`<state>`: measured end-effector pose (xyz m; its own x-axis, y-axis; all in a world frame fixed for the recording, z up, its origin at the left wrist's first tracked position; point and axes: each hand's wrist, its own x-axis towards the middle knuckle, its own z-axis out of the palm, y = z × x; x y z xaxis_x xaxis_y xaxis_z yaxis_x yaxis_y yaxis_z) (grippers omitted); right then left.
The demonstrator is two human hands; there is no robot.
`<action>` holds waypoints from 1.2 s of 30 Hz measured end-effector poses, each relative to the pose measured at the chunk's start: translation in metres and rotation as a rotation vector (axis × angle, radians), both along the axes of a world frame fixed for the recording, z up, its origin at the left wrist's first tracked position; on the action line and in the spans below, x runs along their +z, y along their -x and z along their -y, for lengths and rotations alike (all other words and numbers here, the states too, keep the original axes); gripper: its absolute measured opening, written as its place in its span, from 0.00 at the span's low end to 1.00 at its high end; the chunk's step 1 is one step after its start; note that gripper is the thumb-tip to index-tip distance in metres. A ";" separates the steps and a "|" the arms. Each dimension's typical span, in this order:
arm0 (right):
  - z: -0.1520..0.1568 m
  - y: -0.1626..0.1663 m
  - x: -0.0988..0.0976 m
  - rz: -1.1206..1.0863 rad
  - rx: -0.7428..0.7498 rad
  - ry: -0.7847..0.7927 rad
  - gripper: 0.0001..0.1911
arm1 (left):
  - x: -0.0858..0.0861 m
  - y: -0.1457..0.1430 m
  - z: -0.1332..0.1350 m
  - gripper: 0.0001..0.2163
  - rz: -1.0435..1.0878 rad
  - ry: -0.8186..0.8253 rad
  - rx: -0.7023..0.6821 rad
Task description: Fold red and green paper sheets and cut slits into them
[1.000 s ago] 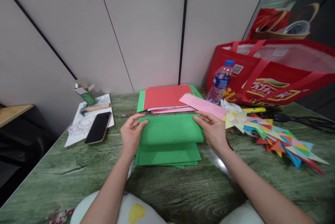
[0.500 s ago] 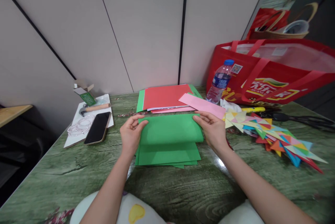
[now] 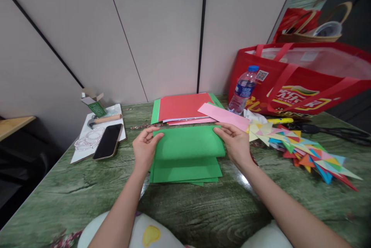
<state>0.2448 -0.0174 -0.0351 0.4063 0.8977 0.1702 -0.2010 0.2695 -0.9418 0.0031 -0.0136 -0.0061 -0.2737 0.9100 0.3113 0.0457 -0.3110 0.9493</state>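
A green sheet of paper (image 3: 188,142) is folded over, its far edge doubled back, on top of a small stack of green sheets (image 3: 185,172). My left hand (image 3: 146,149) pinches the folded sheet's far left corner. At the far right corner my right hand (image 3: 236,143) pinches the same sheet. Both hands rest on the green wood-grain table (image 3: 185,209).
Behind lie a red and green paper stack (image 3: 182,108) and a pink strip (image 3: 224,116). A water bottle (image 3: 242,90) and red tote bag (image 3: 304,81) stand at the right, with coloured paper triangles (image 3: 304,151) and scissors (image 3: 333,131). A phone (image 3: 108,141), hammer (image 3: 104,120) and small box (image 3: 94,103) lie left.
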 end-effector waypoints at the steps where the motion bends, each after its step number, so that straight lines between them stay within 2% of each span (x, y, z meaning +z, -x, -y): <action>1: 0.000 0.000 0.000 0.005 0.000 -0.002 0.13 | 0.000 0.000 0.000 0.11 -0.002 -0.002 0.000; 11: 0.001 0.001 0.003 0.019 -0.006 -0.002 0.14 | 0.002 -0.002 0.000 0.10 -0.014 0.015 0.005; 18: 0.000 0.000 0.000 0.004 0.009 0.013 0.13 | 0.003 -0.001 0.003 0.14 -0.010 0.028 -0.014; 30: -0.002 -0.001 -0.005 0.025 0.019 0.039 0.14 | 0.004 -0.002 0.002 0.11 -0.008 0.043 -0.009; 36: -0.001 -0.002 -0.003 0.037 0.013 0.022 0.15 | 0.004 -0.002 0.001 0.09 -0.068 -0.022 0.017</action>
<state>0.2463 -0.0165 -0.0385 0.3888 0.9064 0.1651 -0.1694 0.2465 -0.9542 0.0050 -0.0151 -0.0024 -0.2672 0.8982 0.3492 0.1150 -0.3300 0.9369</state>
